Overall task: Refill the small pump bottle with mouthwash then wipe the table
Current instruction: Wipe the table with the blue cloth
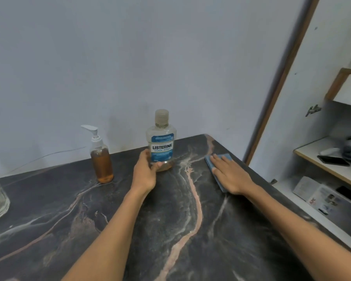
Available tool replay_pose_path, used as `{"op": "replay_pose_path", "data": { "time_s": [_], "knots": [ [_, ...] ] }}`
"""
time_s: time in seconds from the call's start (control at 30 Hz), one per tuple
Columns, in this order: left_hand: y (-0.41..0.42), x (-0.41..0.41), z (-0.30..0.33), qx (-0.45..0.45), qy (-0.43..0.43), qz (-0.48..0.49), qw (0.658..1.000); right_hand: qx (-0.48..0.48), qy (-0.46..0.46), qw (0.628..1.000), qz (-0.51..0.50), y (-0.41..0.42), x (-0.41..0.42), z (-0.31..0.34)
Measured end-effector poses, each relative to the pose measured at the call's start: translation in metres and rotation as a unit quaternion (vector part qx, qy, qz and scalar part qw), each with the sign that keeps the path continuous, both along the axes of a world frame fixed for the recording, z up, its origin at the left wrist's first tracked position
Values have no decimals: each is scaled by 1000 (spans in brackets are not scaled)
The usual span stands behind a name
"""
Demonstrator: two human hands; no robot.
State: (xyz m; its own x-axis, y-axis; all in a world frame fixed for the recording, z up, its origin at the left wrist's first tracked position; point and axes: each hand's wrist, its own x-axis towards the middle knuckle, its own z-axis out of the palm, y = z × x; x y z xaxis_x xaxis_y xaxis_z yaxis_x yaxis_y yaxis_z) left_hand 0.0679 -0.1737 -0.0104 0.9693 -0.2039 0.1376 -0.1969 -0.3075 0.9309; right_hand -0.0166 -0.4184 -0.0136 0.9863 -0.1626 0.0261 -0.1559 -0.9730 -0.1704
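Refill appeared done: pump bottle (101,159) stood approx. 3/4 full, pump fitted, at table (89,209) rear left. Left hand (145,171) gripped capped, near-empty Listerine (161,147), upright. Right hand (230,175) lay flat, fingers straight, on cloth (216,171) at right edge. Wiping remained.

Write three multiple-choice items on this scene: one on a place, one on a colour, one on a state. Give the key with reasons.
1. Where does the pump bottle stand?
A. left of the mouthwash bottle
B. right of the cloth
C. on the shelf

2. What colour is the cloth?
A. red
B. blue
C. yellow

3. What is the mouthwash bottle's state?
A. lying down
B. uncapped
C. upright, capped

Key: A, it stands left of the bottle that the left hand holds; B, blue shows around the flat right hand; C, its cap is on.
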Motion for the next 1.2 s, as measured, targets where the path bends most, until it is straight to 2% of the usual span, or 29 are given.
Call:
{"op": "replay_pose_path", "data": {
  "time_s": [0.17,0.33,0.47,0.57,0.67,0.87,1.0,1.1,1.13,1.2],
  "knots": [
    [1,-45,4,8,24,75,997,-6,-5,998,-64,12,-89,-4],
    [15,-114,13,4,-15,82,997,10,-2,997,-70,51,-110,-1],
    [33,-166,26,-24,-21,58,998,23,-11,1000,2,114,-117,-2],
    [55,-197,27,0,-5,76,997,39,-30,997,59,177,-127,-3],
    [84,-220,20,-5,19,112,993,54,-22,992,111,232,-138,0],
    [158,-259,13,-1,9,225,974,77,29,974,210,331,-164,4],
    [203,-281,13,-23,16,301,953,192,34,950,243,379,-174,8],
    [225,-292,13,22,44,325,944,398,41,881,253,389,-182,13],
    [229,-295,12,41,55,321,945,430,25,868,247,384,-186,13],
    [229,-300,11,59,74,304,948,378,-41,901,210,365,-190,10]
  ]
}}
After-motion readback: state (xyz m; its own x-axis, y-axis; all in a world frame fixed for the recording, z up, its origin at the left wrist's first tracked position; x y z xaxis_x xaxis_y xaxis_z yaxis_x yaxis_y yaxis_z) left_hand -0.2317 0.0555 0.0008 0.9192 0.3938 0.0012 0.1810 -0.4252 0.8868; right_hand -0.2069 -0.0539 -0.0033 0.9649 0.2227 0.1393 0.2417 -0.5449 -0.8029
